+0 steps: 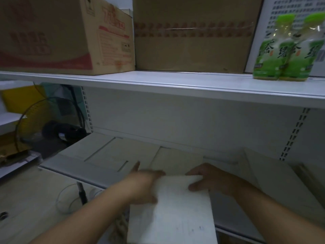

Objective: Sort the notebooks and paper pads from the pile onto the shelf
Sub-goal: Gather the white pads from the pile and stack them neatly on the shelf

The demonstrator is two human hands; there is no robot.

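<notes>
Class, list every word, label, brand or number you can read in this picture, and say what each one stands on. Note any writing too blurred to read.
"绿茶": on the labels of the green bottles.
Left box: red print, too blurred to read.
Middle box: printed tape, unreadable.
Poster: rows of text, too small to read.
Pad: faint marks only, nothing legible.

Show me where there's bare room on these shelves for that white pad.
Upper shelf: a bare strip runs along the front, before the printed box and plain box; green bottles crowd the right end. Lower shelf: tan pads cover most of it, leaving bare room only at its front left edge. The left hand and right hand hold the white pad.
</notes>
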